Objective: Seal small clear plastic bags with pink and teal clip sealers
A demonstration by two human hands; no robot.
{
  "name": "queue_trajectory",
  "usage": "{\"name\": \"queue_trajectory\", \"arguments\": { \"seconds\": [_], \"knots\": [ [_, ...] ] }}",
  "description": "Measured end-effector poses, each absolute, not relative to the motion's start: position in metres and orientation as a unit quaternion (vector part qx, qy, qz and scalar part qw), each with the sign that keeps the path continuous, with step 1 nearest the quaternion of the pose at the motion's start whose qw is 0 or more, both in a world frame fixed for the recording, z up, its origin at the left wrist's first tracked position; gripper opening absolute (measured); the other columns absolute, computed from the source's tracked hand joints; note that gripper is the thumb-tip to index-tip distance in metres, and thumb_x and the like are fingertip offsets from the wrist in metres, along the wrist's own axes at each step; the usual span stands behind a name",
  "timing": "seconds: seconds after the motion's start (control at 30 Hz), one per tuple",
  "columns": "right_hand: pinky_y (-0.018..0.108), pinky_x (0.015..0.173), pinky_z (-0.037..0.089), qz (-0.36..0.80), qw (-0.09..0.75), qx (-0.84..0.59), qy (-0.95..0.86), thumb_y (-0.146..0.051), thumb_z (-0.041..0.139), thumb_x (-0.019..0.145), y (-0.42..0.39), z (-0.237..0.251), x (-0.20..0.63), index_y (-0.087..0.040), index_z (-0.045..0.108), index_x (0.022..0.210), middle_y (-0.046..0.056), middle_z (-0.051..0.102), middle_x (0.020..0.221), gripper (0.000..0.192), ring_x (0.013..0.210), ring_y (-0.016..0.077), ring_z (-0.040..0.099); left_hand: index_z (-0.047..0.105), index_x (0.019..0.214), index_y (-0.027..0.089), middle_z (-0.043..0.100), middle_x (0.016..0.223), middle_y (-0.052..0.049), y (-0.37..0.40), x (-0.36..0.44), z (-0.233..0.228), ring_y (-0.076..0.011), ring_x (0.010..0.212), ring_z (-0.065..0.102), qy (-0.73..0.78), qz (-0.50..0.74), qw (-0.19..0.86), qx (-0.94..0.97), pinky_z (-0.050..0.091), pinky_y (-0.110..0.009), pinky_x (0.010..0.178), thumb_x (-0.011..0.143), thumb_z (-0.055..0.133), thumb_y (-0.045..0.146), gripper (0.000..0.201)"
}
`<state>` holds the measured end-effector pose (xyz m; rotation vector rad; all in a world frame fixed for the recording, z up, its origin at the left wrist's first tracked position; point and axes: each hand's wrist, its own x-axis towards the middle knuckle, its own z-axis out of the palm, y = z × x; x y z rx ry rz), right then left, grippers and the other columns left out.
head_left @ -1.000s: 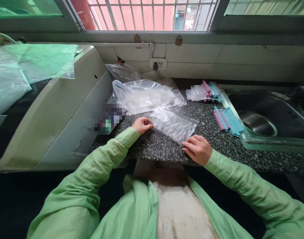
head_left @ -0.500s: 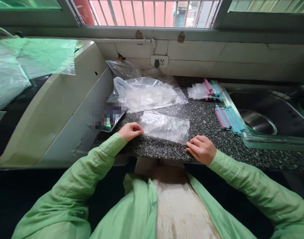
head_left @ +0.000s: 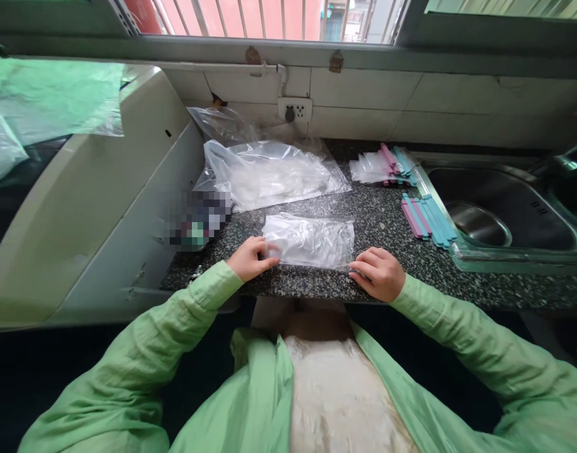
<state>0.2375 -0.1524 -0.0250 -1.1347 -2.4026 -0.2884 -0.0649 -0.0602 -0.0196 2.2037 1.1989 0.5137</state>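
A small clear plastic bag (head_left: 311, 241) lies flat on the speckled dark countertop (head_left: 387, 226), close to its front edge. My left hand (head_left: 251, 258) pinches the bag's left end with curled fingers. My right hand (head_left: 377, 272) holds the bag's right end, fingers bent onto the bottom right corner. Both arms wear light green sleeves.
A larger clear bag (head_left: 269, 173) of plastic lies behind. Pink and blue sticks (head_left: 427, 217) sit by the steel sink (head_left: 500, 217); more sticks with small bags (head_left: 385, 167) lie further back. A white appliance (head_left: 94, 201) stands at left, a wall socket (head_left: 294, 111) behind.
The small bag has turned from slanted to square with the counter edge and come nearer. My left hand has slid toward me with its end; my right hand has barely shifted.
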Motion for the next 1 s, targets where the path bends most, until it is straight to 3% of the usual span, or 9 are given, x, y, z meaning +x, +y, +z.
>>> {"name": "queue_trajectory", "arguments": {
  "seconds": [0.17,0.47,0.6,0.7,0.83,1.0],
  "knots": [
    [0.03,0.066,0.034,-0.114,0.216,-0.377,-0.894,-0.028,0.052,0.078,-0.149,-0.03,0.233,-0.017,0.06,0.096,0.005,0.059,0.078,0.023,0.072,0.0155,0.045,0.069,0.071,0.018,0.058,0.067,-0.003,-0.064,-0.06,-0.026,-0.0147,0.07,0.049,0.43,0.193,0.296,0.831,0.041,-0.027,0.07,0.064,0.062,0.032,0.017],
    [0.031,0.067,0.032,-0.113,0.185,-0.372,-0.903,-0.028,0.049,0.08,-0.146,-0.037,0.233,-0.017,0.061,0.093,0.005,0.059,0.078,0.021,0.075,0.0159,0.045,0.068,0.063,0.019,0.061,0.072,-0.004,-0.077,-0.068,-0.033,-0.017,0.079,0.05,0.42,0.183,0.296,0.838,0.042,-0.03,0.075,0.064,0.064,0.032,0.014],
    [0.031,0.067,0.033,-0.108,0.189,-0.369,-0.904,-0.027,0.05,0.08,-0.148,-0.036,0.232,-0.017,0.061,0.093,0.005,0.06,0.076,0.02,0.074,0.0158,0.046,0.066,0.061,0.019,0.061,0.071,-0.002,-0.079,-0.077,-0.029,-0.0148,0.074,0.05,0.409,0.19,0.284,0.846,0.042,-0.028,0.072,0.065,0.063,0.034,0.016],
    [0.031,0.065,0.034,-0.1,0.197,-0.37,-0.902,-0.029,0.05,0.079,-0.144,-0.027,0.235,-0.018,0.062,0.09,0.005,0.06,0.076,0.02,0.073,0.0156,0.046,0.063,0.064,0.016,0.058,0.065,-0.001,-0.076,-0.088,-0.018,-0.0127,0.067,0.051,0.456,0.249,0.26,0.814,0.042,-0.026,0.067,0.068,0.059,0.039,0.023],
    [0.032,0.068,0.036,-0.113,0.229,-0.4,-0.88,-0.028,0.049,0.079,-0.118,-0.008,0.241,-0.017,0.063,0.091,0.006,0.06,0.077,0.021,0.073,0.0167,0.046,0.063,0.077,0.016,0.056,0.068,-0.002,-0.066,-0.088,0.005,-0.0129,0.068,0.05,0.493,0.353,0.151,0.781,0.042,-0.027,0.069,0.076,0.05,0.037,0.025],
    [0.032,0.068,0.037,-0.106,0.204,-0.4,-0.887,-0.029,0.045,0.08,-0.069,-0.001,0.227,-0.017,0.064,0.092,0.007,0.06,0.077,0.025,0.071,0.0174,0.044,0.065,0.089,0.018,0.057,0.073,-0.006,-0.06,-0.054,0.008,-0.0174,0.074,0.048,0.39,0.244,0.09,0.883,0.041,-0.031,0.07,0.076,0.05,0.035,0.026]
  ]
}}
